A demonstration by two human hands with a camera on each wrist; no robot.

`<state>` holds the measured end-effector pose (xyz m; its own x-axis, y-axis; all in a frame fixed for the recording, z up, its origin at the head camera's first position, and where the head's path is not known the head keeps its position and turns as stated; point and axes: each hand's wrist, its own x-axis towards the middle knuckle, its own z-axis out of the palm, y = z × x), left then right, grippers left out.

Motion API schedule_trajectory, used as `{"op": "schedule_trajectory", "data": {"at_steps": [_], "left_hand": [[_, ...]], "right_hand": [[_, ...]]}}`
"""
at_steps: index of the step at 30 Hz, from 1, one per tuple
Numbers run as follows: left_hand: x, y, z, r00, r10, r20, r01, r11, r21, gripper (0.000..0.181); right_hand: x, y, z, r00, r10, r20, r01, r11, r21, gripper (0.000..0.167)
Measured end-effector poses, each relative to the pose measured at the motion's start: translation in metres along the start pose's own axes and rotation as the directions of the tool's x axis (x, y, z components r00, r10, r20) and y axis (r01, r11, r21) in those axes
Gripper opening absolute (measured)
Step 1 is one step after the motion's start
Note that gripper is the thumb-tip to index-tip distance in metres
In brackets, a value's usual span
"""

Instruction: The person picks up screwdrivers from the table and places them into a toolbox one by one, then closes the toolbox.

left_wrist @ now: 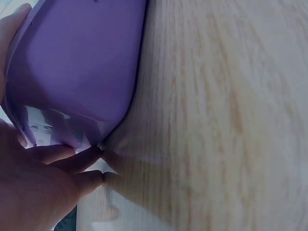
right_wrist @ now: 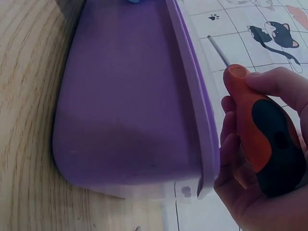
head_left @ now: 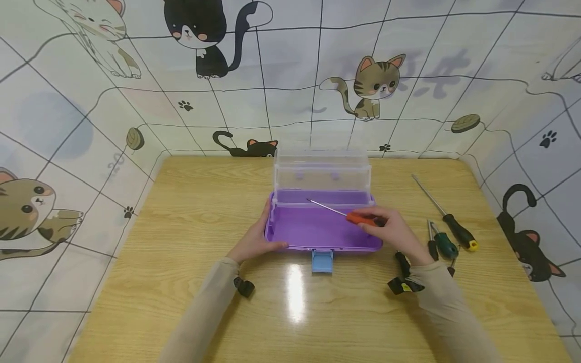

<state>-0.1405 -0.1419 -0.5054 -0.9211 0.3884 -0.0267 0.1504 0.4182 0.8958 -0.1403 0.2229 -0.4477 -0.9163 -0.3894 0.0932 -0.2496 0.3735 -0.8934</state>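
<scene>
A purple toolbox (head_left: 301, 231) stands on the table with its clear lid (head_left: 323, 179) raised at the back. A light-blue latch (head_left: 322, 262) hangs down at its front. My left hand (head_left: 255, 243) holds the box's left end, thumb along the front rim and fingers against the side wall. Over the box's right part, my right hand (head_left: 394, 233) grips an orange-and-black screwdriver (right_wrist: 246, 113) by its handle. The thin metal shaft points left and slightly towards the back, above the open box. In the right wrist view, fingers wrap the handle beside the box's rim.
To the right lie a long screwdriver with a black-and-yellow handle (head_left: 459, 231), a green-handled screwdriver (head_left: 446, 246) and a dark-handled tool (head_left: 432, 248). Other dark items are partly covered by the right wrist. A cat-patterned sheet (head_left: 290, 106) encloses the wooden table (head_left: 204, 201).
</scene>
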Motion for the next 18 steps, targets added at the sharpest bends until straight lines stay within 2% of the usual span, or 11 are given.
{"op": "schedule_trajectory", "data": {"at_steps": [4,8,14,16,18], "left_hand": [[0.000,0.000,0.000,1.000,0.012,-0.003,-0.012,1.000,-0.022,0.135],[0.000,0.000,0.000,1.000,0.000,-0.002,0.000,1.000,-0.017,0.135],[-0.001,0.000,0.000,1.000,-0.002,-0.004,0.002,1.000,-0.013,0.134],[-0.002,0.005,-0.001,1.000,0.006,-0.001,-0.006,1.000,-0.026,0.134],[-0.002,0.005,-0.001,1.000,0.006,-0.001,-0.006,1.000,-0.029,0.133]], "right_hand": [[0.000,-0.014,0.004,0.999,-0.045,0.004,0.045,0.999,-0.022,0.033],[0.000,-0.031,0.006,0.999,-0.050,0.013,0.050,0.999,-0.022,0.032],[0.003,-0.035,0.008,0.999,-0.022,0.043,0.025,0.998,-0.053,0.031],[0.004,-0.035,0.007,0.998,-0.010,0.056,0.013,0.998,-0.066,0.031],[0.006,-0.026,0.008,0.998,0.005,0.066,0.000,0.997,-0.079,0.031]]}}
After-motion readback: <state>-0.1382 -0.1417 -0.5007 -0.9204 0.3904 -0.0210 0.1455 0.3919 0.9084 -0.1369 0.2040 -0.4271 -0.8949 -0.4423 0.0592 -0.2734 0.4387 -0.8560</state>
